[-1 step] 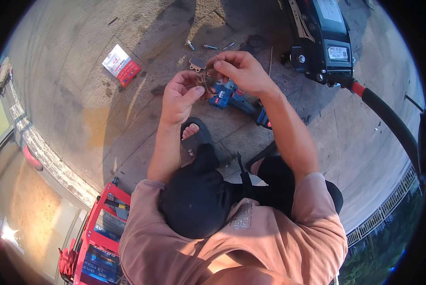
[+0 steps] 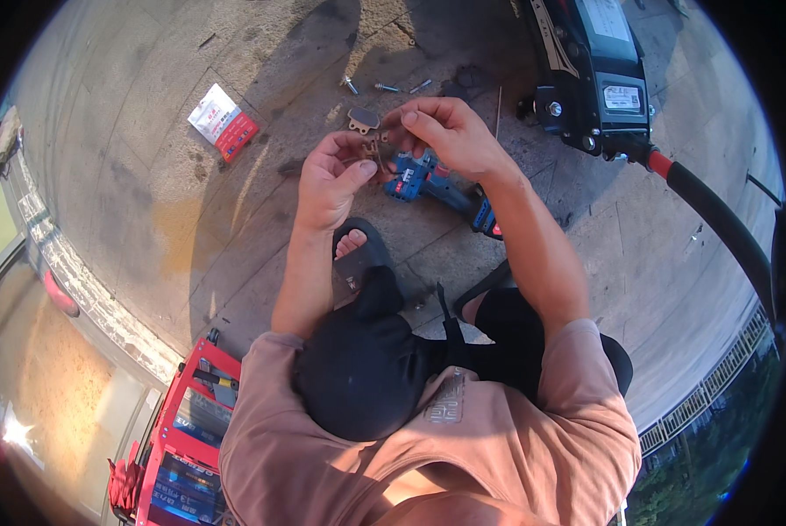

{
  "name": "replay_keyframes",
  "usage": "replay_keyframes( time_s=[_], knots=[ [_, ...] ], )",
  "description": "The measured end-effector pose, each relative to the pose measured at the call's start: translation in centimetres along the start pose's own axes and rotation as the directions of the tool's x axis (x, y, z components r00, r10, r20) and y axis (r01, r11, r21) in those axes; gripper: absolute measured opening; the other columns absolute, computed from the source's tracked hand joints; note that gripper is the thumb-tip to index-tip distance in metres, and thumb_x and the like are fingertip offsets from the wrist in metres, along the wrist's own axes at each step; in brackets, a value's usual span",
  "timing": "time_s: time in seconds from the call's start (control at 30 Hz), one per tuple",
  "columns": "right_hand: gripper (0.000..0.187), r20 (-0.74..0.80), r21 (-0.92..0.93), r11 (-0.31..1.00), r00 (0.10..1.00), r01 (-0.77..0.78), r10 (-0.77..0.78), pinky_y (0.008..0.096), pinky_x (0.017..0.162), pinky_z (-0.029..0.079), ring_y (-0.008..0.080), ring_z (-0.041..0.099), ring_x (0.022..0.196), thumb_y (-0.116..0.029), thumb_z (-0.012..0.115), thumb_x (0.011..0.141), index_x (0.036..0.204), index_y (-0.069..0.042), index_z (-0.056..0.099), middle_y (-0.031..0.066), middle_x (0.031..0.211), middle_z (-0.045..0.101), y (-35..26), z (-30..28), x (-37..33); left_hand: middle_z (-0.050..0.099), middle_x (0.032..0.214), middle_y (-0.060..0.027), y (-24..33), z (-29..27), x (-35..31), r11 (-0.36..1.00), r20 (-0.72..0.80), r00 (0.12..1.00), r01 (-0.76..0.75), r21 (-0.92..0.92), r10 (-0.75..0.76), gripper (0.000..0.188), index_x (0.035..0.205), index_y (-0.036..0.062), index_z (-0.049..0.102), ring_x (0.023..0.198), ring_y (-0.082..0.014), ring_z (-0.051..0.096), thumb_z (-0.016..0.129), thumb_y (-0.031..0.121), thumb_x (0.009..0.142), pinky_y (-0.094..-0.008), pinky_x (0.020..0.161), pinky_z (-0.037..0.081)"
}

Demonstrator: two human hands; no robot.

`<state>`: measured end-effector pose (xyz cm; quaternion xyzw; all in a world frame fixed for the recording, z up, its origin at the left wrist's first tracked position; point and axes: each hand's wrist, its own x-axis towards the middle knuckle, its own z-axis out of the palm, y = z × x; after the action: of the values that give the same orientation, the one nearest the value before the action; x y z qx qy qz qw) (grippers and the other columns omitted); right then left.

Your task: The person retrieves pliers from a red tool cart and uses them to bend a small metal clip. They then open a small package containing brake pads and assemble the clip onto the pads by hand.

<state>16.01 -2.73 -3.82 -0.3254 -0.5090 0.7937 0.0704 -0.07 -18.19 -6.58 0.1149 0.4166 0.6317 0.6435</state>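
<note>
1. A small metal part [image 2: 373, 151] is held between both hands above the paved floor [image 2: 130, 175].
2. The left hand [image 2: 331, 180] is curled around it, thumb pressed in.
3. The right hand [image 2: 445, 131] is closed in a fingertip pinch on the same part.
4. A flat pad-shaped plate [image 2: 363, 117] and loose bolts [image 2: 384, 86] lie unfitted on the floor; assembly is judged unfinished.
5. A blue power drill [image 2: 437, 184] lies just beneath the hands, not held.

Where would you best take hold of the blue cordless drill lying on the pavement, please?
Probably by the handle of the blue cordless drill, coming from above on the right. It lies flat on its side on the pavement, below the left hand and the right hand, its handle end reaching right beside the forearm.
</note>
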Motion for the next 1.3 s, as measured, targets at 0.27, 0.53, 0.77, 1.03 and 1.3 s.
replay_keyframes(
  time_s=[0.27,0.53,0.77,1.03,1.3],
  knots=[
    [0.017,-0.028,0.06,0.998,1.0,0.001,0.001,0.0252,0.071,0.053,0.0077,0.064,0.079,-0.005,0.067,0.088,0.102,0.003,0.068,0.0034,0.089,0.07,0.1,1.3,-1.5,0.067,0.105,-0.0165,-0.3,0.7,0.1,0.996,0.032,0.999,-0.007,0.088,0.004,0.032,0.117,-0.0019,0.055,0.094,-0.03,0.07,0.065,-0.004,0.087,-0.0441,0.083,0.06],
    [0.012,-0.122,-0.062,0.995,0.989,0.074,-0.082,0.0249,0.067,0.053,0.0073,0.064,0.076,-0.004,0.065,0.086,0.096,0.002,0.067,0.0048,0.083,0.07,0.2,1.9,-2.4,0.068,0.105,-0.0167,0.1,1.9,-0.3,0.995,0.035,0.999,-0.031,0.096,0.028,0.03,0.115,-0.0022,0.057,0.091,-0.0287,0.07,0.065,-0.005,0.086,-0.0437,0.081,0.061],
    [0.012,-0.107,-0.004,0.998,0.992,0.068,-0.068,0.0249,0.067,0.053,0.0076,0.065,0.075,-0.004,0.066,0.085,0.095,0.002,0.066,0.0044,0.084,0.071,-0.1,1.6,-2.7,0.068,0.106,-0.0166,0.1,2.1,-0.1,0.994,0.052,0.998,-0.04,0.099,0.035,0.03,0.115,-0.0019,0.058,0.091,-0.0276,0.07,0.066,-0.004,0.086,-0.0432,0.081,0.061],
    [0.007,-0.085,0.181,0.983,0.996,0.02,-0.005,0.0261,0.066,0.052,0.0114,0.066,0.073,0.001,0.065,0.083,0.088,0.002,0.061,0.0061,0.08,0.068,-0.3,1.8,-2.8,0.068,0.1,-0.0122,0.6,2.7,-0.1,0.998,0.032,0.999,-0.009,0.064,0.007,0.029,0.113,-0.0013,0.059,0.088,-0.0219,0.069,0.066,-0.007,0.085,-0.0375,0.08,0.06],
    [0.006,-0.119,0.209,0.977,0.993,0.031,-0.007,0.0269,0.062,0.051,0.0118,0.064,0.069,0.002,0.064,0.083,0.087,0.001,0.06,0.0061,0.078,0.067,0.3,2.2,-2.6,0.068,0.101,-0.0122,0.4,2.7,-0.1,0.996,0.023,0.999,-0.024,0.085,0.022,0.03,0.114,-0.0011,0.061,0.089,-0.0218,0.07,0.066,-0.007,0.085,-0.0376,0.079,0.06]
  ],
)
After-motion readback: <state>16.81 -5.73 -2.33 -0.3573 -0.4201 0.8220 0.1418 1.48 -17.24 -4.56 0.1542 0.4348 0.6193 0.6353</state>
